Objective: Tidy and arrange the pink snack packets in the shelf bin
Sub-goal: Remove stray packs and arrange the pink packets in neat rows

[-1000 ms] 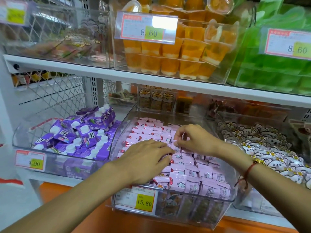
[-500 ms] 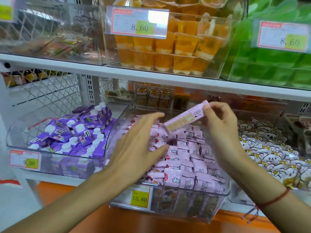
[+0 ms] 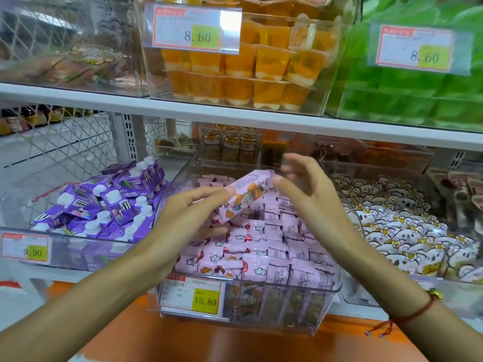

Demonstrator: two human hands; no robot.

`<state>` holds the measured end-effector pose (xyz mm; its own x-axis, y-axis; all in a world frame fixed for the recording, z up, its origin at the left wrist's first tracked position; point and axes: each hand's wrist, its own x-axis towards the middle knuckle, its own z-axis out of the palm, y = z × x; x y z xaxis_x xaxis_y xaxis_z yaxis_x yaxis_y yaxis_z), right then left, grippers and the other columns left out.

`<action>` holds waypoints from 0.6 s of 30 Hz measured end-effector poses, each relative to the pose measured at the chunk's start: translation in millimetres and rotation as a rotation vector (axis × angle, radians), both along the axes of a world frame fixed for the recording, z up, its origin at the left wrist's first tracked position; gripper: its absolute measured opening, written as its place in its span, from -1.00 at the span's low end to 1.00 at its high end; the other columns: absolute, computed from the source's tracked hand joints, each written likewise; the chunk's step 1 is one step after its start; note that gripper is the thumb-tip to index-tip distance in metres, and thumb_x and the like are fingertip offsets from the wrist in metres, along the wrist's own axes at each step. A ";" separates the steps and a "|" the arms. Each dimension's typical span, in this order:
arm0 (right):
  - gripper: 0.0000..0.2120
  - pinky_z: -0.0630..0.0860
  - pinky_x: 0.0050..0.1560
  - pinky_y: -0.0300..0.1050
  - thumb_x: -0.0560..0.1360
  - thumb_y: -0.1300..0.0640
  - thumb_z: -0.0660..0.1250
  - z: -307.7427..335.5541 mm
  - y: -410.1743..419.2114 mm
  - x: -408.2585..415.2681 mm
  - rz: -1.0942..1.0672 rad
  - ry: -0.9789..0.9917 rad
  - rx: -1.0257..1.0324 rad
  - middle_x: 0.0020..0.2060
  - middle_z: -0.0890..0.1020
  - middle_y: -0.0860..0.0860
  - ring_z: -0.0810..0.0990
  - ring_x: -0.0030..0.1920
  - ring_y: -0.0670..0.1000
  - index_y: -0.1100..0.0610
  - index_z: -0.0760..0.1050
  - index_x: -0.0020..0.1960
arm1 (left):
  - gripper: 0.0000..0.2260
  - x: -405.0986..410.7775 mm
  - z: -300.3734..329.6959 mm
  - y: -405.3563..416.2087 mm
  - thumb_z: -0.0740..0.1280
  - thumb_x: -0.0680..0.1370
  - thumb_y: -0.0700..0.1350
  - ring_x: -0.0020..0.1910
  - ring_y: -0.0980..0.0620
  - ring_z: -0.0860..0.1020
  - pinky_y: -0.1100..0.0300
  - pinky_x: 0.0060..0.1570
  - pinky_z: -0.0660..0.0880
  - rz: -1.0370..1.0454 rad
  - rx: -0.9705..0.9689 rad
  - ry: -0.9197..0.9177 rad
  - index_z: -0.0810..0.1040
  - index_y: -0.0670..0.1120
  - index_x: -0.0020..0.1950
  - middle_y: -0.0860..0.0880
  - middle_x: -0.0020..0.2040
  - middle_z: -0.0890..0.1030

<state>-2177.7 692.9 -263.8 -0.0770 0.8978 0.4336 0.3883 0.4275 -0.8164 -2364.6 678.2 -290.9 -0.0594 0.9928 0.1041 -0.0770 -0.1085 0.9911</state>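
right fingers point(image 3: 295, 163) motion-blurred, green bin point(image 3: 418, 82) blurred

White shelf boards point(image 3: 183, 107) run across a shop rack, carrying clear bins. On the upper shelf sit orange jelly cups point(image 3: 251, 71) and green packs point(image 3: 418, 100), each behind a price tag point(image 3: 194, 28). Below, purple cartons point(image 3: 109, 202) lie at the left edge and white flower-print packets point(image 3: 407, 231) at the right. Wire mesh point(image 3: 65, 142) backs the rack; an orange base point(image 3: 235, 343) runs underneath.

Bright, even overhead light is filling the shelves, casting barely any shadow. White glare is bouncing off the upper price tag point(image 3: 196, 28) and clear bin fronts. The right hand point(image 3: 305, 189) is smearing with motion blur; wide-angle distortion is bowing the edges.
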 end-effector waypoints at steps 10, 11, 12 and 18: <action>-0.70 0.38 0.01 -0.13 0.49 -0.05 0.34 -4.0 6.0 -4.1 -0.003 -0.644 0.448 0.02 0.56 -0.12 0.48 0.06 -0.07 0.02 0.45 0.17 | -0.74 5.6 -1.9 -2.8 0.27 0.46 0.22 -0.02 0.17 0.64 0.16 0.01 0.58 0.005 0.175 0.229 0.61 0.12 0.01 0.14 -0.02 0.67; -0.70 0.45 -0.04 -0.14 0.49 -0.07 0.33 -4.6 10.7 -2.5 -0.047 -0.506 0.380 -0.02 0.58 -0.12 0.52 -0.01 -0.08 0.04 0.44 0.14 | -0.74 2.5 -5.2 -1.1 0.24 0.51 0.21 0.05 0.23 0.59 0.19 0.07 0.53 0.019 0.235 0.398 0.56 0.16 0.10 0.20 0.08 0.62; -0.70 0.50 -0.08 -0.16 0.49 -0.08 0.32 -4.8 15.6 -1.4 -0.089 -0.351 0.293 -0.07 0.59 -0.11 0.55 -0.07 -0.11 0.06 0.42 0.12 | -0.74 -0.3 -8.4 1.0 0.22 0.54 0.17 0.11 0.26 0.53 0.20 0.11 0.49 0.040 0.292 0.626 0.51 0.18 0.19 0.26 0.15 0.56; -0.59 0.52 -0.15 -0.11 0.54 0.01 0.30 -22.9 36.6 -3.2 -0.170 -0.072 0.019 -0.25 0.60 -0.07 0.62 -0.19 -0.03 0.04 0.15 0.24 | -0.60 -7.5 -28.1 16.4 -0.02 0.64 0.13 0.47 0.16 0.16 0.27 0.38 0.07 -0.138 0.415 1.433 0.22 0.18 0.49 0.15 0.52 0.20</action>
